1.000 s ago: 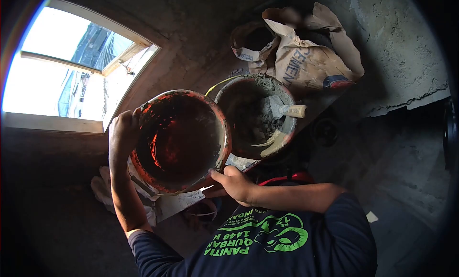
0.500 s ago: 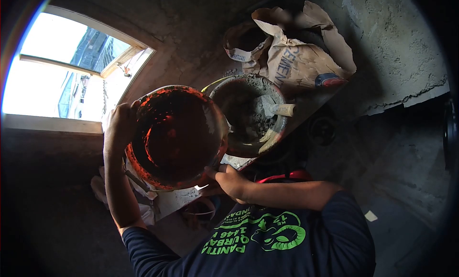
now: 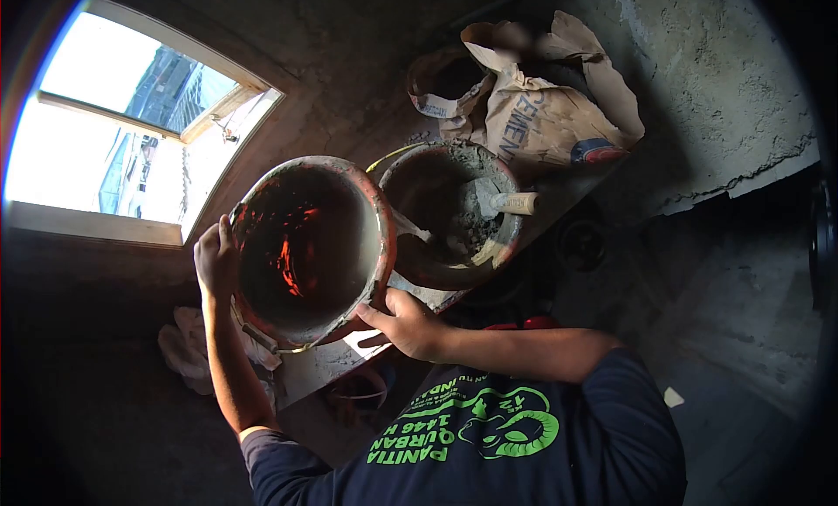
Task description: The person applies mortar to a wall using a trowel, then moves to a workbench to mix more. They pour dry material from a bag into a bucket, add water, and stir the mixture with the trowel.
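Both of my hands grip a round bucket [image 3: 327, 187] with an orange-red tint, its mouth tilted so that I see inside. My left hand [image 3: 216, 257] is closed on its left side, and my right hand [image 3: 406, 324] holds the lower right rim, thumb on the edge. A pale streak, apparently liquid, runs from this bucket's right rim towards a second bucket [image 3: 506, 244]. Inside the second one lies grey cement mix [image 3: 467, 222], along with a trowel [image 3: 515, 203] whose wooden handle rests over the rim.
Behind the second bucket stands a torn, opened paper cement bag [image 3: 550, 113]. A window [image 3: 131, 113] lets in bright light at the left. Crumpled pale bags [image 3: 185, 349] lie at lower left. The rough wall [image 3: 716, 96] is on the right.
The held bucket has tipped further and shifted slightly, with more light on its inside. A pale streak now shows clearly at its right rim. The trowel stays in the second bucket.
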The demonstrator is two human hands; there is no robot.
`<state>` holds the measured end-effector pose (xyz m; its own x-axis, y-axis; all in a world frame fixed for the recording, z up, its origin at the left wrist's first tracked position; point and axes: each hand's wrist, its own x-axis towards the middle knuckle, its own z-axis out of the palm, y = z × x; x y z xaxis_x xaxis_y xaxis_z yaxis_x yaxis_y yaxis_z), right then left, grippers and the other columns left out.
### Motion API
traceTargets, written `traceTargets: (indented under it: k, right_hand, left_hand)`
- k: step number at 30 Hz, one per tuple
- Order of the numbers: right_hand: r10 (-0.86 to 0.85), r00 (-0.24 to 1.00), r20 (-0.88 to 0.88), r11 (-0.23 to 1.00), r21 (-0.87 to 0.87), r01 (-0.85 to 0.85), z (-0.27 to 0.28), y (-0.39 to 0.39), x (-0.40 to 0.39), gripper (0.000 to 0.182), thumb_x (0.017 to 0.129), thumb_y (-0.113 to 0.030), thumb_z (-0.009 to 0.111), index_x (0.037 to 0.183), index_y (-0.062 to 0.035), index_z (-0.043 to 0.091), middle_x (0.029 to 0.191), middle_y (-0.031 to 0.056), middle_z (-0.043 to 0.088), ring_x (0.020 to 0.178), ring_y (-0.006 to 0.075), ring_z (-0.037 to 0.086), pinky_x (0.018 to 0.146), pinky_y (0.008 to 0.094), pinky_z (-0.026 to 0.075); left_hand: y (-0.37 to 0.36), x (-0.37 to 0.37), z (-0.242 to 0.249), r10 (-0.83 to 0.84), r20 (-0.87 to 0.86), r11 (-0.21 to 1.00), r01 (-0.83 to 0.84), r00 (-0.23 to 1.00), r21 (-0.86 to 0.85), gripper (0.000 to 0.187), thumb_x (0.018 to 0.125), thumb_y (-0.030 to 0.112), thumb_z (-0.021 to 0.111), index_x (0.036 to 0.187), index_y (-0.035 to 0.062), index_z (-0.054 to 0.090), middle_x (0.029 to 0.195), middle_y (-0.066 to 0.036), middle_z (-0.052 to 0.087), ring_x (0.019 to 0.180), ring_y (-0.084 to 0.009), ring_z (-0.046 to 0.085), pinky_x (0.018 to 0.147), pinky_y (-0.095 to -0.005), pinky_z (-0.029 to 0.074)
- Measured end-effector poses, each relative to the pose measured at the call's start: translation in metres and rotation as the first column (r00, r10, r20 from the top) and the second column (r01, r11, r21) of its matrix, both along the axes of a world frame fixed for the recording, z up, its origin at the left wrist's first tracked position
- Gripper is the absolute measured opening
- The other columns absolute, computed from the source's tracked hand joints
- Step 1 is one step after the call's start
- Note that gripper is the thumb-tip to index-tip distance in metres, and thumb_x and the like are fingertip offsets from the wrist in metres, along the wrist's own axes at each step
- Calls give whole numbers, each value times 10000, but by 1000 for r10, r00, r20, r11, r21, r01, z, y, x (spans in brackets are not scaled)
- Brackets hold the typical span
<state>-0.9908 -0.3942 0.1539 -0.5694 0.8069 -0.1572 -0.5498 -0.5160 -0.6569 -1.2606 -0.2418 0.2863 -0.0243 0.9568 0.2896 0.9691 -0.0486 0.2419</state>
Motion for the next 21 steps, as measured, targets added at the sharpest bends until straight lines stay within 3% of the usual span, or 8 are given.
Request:
traceTargets:
  k: [3,6,8,9,13,15,17,21]
  right_hand:
    - [13,996,88,998,57,-18,-4,12,-20,283,1053,-246,536,1146,21,555,1150,104,638,1075,194,647,884,367,613]
    - [-78,981,176,994,87,64,-36,28,-53,276,1013,-244,602,1113,11,566,1047,99,665,978,171,654,822,338,576]
    - [-122,967,226,993,31,118,-56,42,-73,317,958,-272,674,1094,-3,575,946,86,666,907,158,643,772,331,525]
    - [-84,951,299,996,40,75,-63,51,-77,377,939,-291,694,1130,3,557,1013,98,649,959,168,640,825,334,541]
    - [-59,976,210,997,-31,67,-66,74,-99,517,920,-294,709,1248,23,467,1226,150,567,1099,232,611,948,381,544]
    - [-45,985,165,988,-141,68,-76,82,-111,544,945,-278,687,1326,1,419,1300,154,533,1240,254,548,1090,457,455]
    - [-61,984,165,982,-168,89,-78,82,-114,560,949,-292,676,1344,1,407,1345,173,515,1272,270,529,1110,471,428]
    - [48,987,154,984,-179,-20,-84,72,-103,575,945,-302,682,1362,10,436,1346,204,555,1229,285,592,1046,441,480]
  left_hand:
    - [-12,-48,-50,86,382,996,-88,920,-13,540,1083,337,435,651,25,523,552,0,450,526,-110,387,514,-326,326]
    - [-10,-86,-100,103,503,985,-158,858,67,526,1080,335,431,684,9,550,560,5,445,531,-98,376,527,-313,322]
    - [-10,-89,-116,143,487,976,-205,862,76,545,1075,346,429,662,6,532,555,5,442,534,-103,378,533,-324,329]
    - [-9,-97,-127,169,456,972,-225,874,72,550,1073,348,430,651,7,520,551,8,436,532,-103,376,534,-326,332]
    - [4,-129,-169,241,441,962,-273,865,10,518,1049,380,479,860,-11,760,651,-69,672,569,-152,551,594,-339,427]
    - [9,-138,-191,238,474,956,-290,848,40,540,1045,384,487,779,-22,723,626,-76,660,562,-164,556,591,-366,428]
    - [18,-158,-211,355,260,932,-363,898,-18,561,1045,389,492,716,-29,669,591,-91,622,549,-168,538,574,-382,410]
    - [25,-193,-234,253,431,966,-252,866,-60,588,1029,443,517,691,-28,615,566,-130,564,517,-206,490,560,-409,384]
